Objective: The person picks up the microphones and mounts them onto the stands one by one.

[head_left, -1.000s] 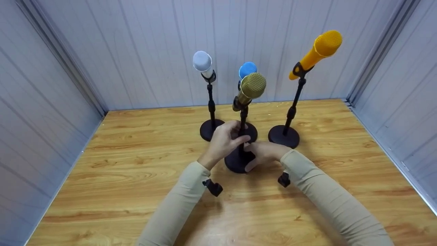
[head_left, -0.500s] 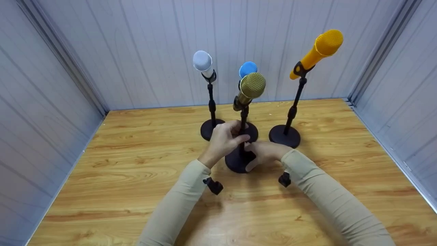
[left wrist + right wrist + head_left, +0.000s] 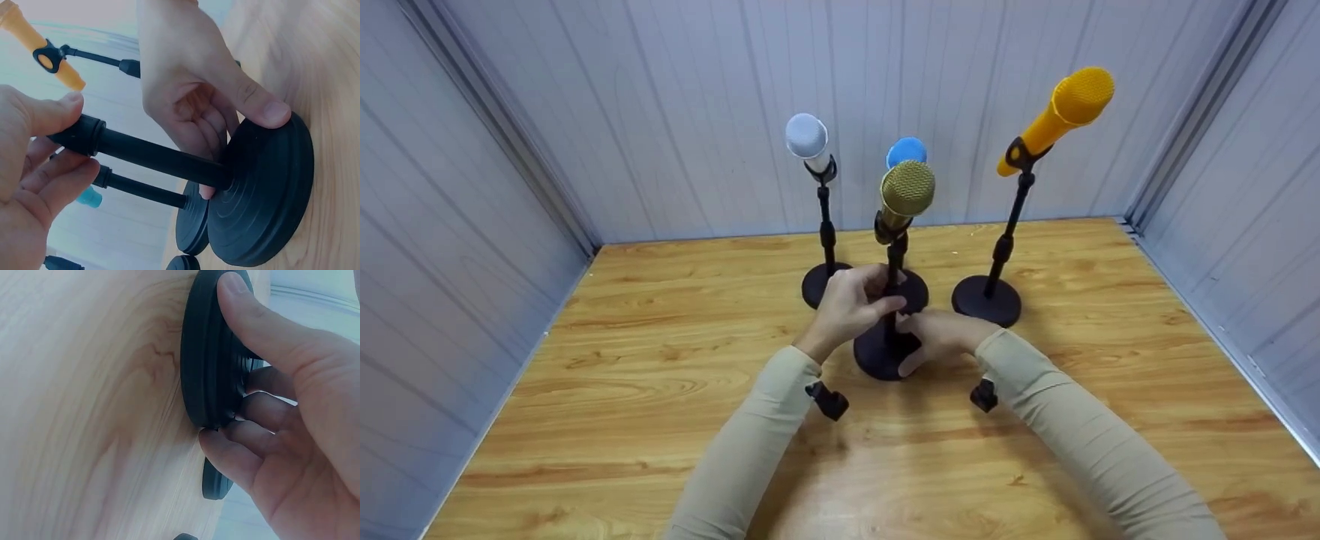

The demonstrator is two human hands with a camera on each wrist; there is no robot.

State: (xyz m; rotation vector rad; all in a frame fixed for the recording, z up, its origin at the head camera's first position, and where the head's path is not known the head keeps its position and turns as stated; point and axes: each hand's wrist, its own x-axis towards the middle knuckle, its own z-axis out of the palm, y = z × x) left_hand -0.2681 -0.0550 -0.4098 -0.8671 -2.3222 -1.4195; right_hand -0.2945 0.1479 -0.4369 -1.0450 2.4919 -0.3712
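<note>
A gold microphone (image 3: 907, 187) sits tilted in the clip of a black desktop microphone stand (image 3: 874, 355), nearest of the stands in the head view. My left hand (image 3: 844, 307) pinches the stand's pole; in the left wrist view, thumb and fingers close on its thick black collar (image 3: 80, 135). Lower down, my right hand (image 3: 949, 336) grips the round base (image 3: 203, 371), its thumb on the rim and fingers bent beside the pole, as the right wrist view shows. The base stands on the wooden table (image 3: 660, 420). The pole is partly hidden by my left hand.
Right behind the gold one stands a blue microphone (image 3: 907, 151), mostly hidden. A white microphone (image 3: 807, 136) on its stand is at the back left, a yellow microphone (image 3: 1057, 112) at the back right. Pale panel walls (image 3: 690, 120) border the table.
The gold microphone's head has shifted slightly left in the last half second. Both hands keep their places on the stand, and the other microphones stay put.
</note>
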